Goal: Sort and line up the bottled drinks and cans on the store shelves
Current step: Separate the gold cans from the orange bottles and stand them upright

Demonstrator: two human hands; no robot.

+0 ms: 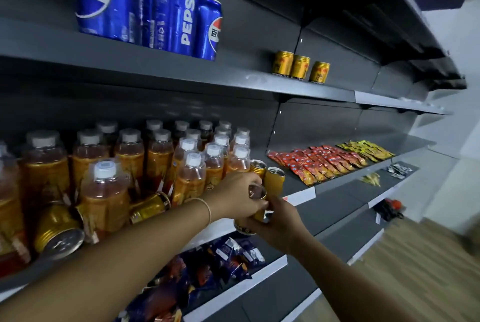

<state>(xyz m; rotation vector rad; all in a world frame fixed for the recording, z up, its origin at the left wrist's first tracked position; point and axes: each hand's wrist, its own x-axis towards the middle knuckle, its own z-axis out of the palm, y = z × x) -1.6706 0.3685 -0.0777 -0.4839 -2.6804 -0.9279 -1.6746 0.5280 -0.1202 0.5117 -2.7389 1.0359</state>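
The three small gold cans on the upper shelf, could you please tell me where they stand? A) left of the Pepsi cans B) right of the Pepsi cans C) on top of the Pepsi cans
B: the three gold cans stand upright, well to the right of the blue Pepsi cans.

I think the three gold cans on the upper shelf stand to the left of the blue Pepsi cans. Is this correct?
Not quite. The three gold cans stand to the right of the blue Pepsi cans, not the left. They are indeed on the same upper shelf, as the head view shows.
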